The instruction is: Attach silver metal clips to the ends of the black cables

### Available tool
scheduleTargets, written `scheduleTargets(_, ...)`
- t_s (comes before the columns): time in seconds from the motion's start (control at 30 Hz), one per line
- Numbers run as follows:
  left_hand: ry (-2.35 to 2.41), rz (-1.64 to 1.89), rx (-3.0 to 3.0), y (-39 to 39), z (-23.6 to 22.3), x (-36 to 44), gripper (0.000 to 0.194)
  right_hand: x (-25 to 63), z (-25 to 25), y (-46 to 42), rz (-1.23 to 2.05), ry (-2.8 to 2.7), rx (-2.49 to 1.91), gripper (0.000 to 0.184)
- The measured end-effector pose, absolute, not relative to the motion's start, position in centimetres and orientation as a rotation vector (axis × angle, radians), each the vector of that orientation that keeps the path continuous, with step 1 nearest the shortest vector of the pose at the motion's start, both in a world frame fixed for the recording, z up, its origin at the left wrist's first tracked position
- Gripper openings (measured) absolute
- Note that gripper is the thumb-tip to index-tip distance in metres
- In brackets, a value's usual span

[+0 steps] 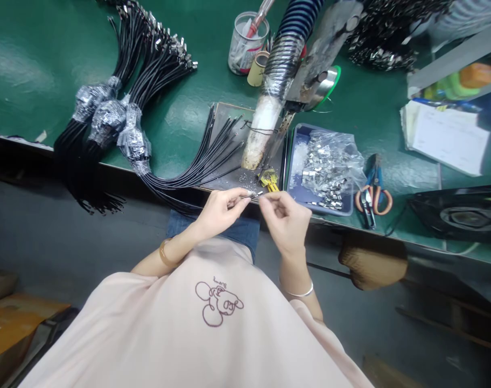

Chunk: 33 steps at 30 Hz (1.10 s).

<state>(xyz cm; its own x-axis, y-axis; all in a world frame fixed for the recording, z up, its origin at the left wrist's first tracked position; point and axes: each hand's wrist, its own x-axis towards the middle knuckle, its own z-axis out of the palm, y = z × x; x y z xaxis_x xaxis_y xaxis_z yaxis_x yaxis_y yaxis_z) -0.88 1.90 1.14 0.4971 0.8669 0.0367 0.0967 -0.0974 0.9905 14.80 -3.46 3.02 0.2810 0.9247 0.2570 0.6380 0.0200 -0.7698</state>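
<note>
My left hand (pixel 222 211), thumb and forefinger closed, pinches the end of a thin black cable near the table's front edge. A small silver metal connector (pixel 259 193) shows between my two hands, at the cable's tip. My right hand (pixel 285 220) is closed in a pinch right beside it, its fingertips at the connector. Just beyond my fingers stands a yellow metal fixture (pixel 269 179). A bundle of black cables (pixel 181 182) fans out to the left of my left hand. To the right, a blue-grey tray (pixel 293 186) holds many small metal connectors, partly in a clear plastic bag.
An extraction hose (pixel 294 27) with a white nozzle (pixel 261 129) hangs over the work plate. Wrapped cable bundles (pixel 104 121) lie left. Pliers (pixel 373 188), papers (pixel 447 134) and a black device (pixel 463 213) are right. A clear cup (pixel 240 56) stands behind.
</note>
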Motion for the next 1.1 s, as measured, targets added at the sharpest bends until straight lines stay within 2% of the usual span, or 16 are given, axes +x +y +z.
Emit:
scheduleTargets(0.13,0.872,0.809,1.652,1.8,0.9,-1.0,0.02,14.3,2.8,-3.6,0.401,-1.559,-1.702,0.019)
scheduleTargets(0.27,0.885,0.833,1.702,1.5,0.3,-1.1,0.019,16.2,2.7,-3.8,0.485,-1.379,-1.656,0.021)
scheduleTargets(0.37,0.892,0.893,1.844,1.2,0.1,-0.9,0.016,19.6,2.7,-3.4,0.273,-1.23,-1.792,0.022)
scheduleTargets(0.43,0.871,0.898,1.987,1.0,0.2,-0.5,0.018,22.1,2.5,-2.7,0.2,-1.32,-1.932,0.022)
scheduleTargets(0.57,0.828,0.705,2.136,1.3,0.9,-0.1,0.025,25.0,1.6,-1.1,0.23,-1.487,-2.045,0.022)
scheduleTargets(0.7,0.556,0.354,1.675,2.7,1.2,-1.0,0.025,25.6,1.2,-0.4,0.369,-1.572,-2.057,0.022)
scheduleTargets(0.77,0.506,0.295,1.384,3.5,1.0,-1.6,0.026,25.5,1.5,-0.6,0.393,-1.6,-2.029,0.023)
scheduleTargets(0.93,0.647,0.438,1.083,4.0,1.3,-1.6,0.04,24.8,2.4,-1.4,0.327,-1.553,-2.067,0.024)
scheduleTargets(1.1,0.714,0.609,1.049,3.6,1.8,-0.6,0.035,23.8,2.9,-2.0,0.054,-1.308,-2.04,0.026)
